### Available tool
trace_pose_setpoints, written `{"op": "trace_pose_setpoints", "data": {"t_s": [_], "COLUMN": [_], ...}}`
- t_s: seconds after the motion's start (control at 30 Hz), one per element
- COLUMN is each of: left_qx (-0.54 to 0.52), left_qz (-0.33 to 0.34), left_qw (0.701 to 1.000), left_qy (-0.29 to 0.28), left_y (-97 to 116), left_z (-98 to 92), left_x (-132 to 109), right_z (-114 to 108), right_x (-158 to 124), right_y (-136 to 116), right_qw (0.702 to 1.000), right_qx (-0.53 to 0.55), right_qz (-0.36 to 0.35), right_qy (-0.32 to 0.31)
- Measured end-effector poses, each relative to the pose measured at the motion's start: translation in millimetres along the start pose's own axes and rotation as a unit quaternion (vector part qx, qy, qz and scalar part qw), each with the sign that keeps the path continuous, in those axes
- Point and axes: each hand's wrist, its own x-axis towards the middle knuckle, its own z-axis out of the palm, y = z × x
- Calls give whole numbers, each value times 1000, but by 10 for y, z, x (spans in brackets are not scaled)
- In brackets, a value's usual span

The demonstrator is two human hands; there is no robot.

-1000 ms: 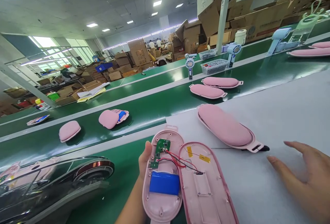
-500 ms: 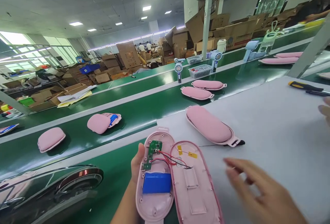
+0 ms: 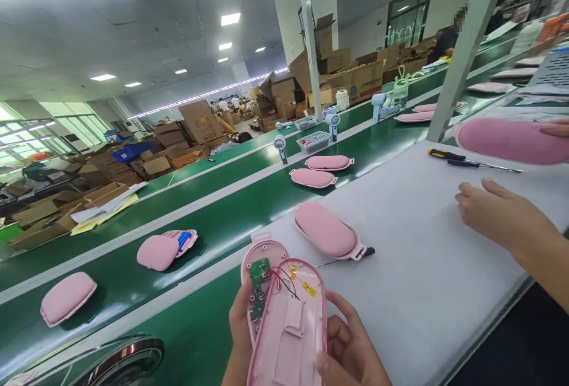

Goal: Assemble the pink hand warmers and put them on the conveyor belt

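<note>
Both of my hands hold an opened pink oval device (image 3: pixel 287 321) low in the middle of the head view. My left hand (image 3: pixel 237 329) grips its left edge, thumb beside the green circuit board (image 3: pixel 259 273) with red and black wires. My right hand (image 3: pixel 351 350) is closed on the right edge, pressing the cover half over the base half. A closed pink device (image 3: pixel 326 229) lies on the grey mat (image 3: pixel 422 267) just beyond.
A co-worker's hand (image 3: pixel 502 214) rests on the mat at right, and another holds a pink device (image 3: pixel 511 140). A yellow-handled screwdriver (image 3: pixel 448 155) lies by a metal post (image 3: pixel 462 48). More pink devices (image 3: pixel 157 251) and small fans (image 3: pixel 279 144) sit on the green belt (image 3: pixel 213 214).
My right hand came in from the mat and took hold of the cover half, which now lies folded over the base and hides the blue battery. The view swung to the right.
</note>
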Motion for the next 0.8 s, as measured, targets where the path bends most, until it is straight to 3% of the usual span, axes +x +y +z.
{"op": "trace_pose_setpoints", "data": {"t_s": [0.13,0.27,0.33,0.4,0.5,0.57,0.6,0.67,0.73,0.8], "left_qx": [50,165,249,348,431,438,442,449,449,451], "left_qz": [-30,56,87,116,159,184,195,210,218,230], "left_qw": [994,975,952,909,851,835,828,816,813,807], "left_qy": [93,138,157,196,253,277,286,297,300,305], "left_y": [-43,-40,-59,-101,-175,-212,-227,-258,-293,-333], "left_z": [215,312,322,319,313,328,345,398,463,522], "left_x": [-19,-153,-219,-254,-265,-278,-295,-348,-416,-478], "right_z": [-122,-282,-278,-202,-40,21,28,0,-56,-110], "right_x": [34,30,3,-40,-127,-189,-217,-262,-287,-294], "right_y": [-290,-654,-768,-816,-784,-719,-680,-599,-520,-450], "right_qw": [999,970,928,873,797,764,760,787,823,836], "right_qx": [-10,-227,-342,-418,-457,-452,-440,-406,-402,-436], "right_qz": [8,-66,-144,-251,-390,-447,-459,-431,-358,-287], "right_qy": [45,61,22,-18,-67,-110,-135,-171,-181,-169]}}
